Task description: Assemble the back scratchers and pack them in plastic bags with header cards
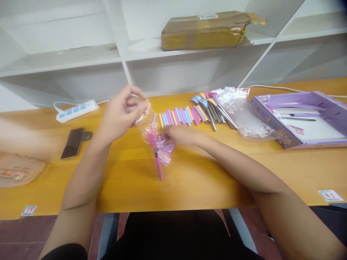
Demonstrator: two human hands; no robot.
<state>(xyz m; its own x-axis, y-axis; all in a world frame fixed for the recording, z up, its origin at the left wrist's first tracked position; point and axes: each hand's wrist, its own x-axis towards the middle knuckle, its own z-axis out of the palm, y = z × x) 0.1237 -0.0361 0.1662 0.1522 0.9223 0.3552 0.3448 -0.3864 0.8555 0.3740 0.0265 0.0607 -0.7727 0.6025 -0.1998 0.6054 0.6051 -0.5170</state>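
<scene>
My left hand is raised above the table, thumb and fingers pinching a small clear plastic bag. Below it lies a pink hand-shaped back scratcher in a clear sleeve. My right hand is low over the small printed cards, its fingers curled down beside them; what the fingertips hold, if anything, is hidden. Just beyond that hand runs a row of pastel foam-like tubes in pink, blue, purple and yellow. More back scratchers with metal shafts are heaped to the right of the row.
Clear plastic bags lie between the scratchers and an open purple box at the right. A phone and a white power strip are on the left. A taped carton sits on the shelf behind.
</scene>
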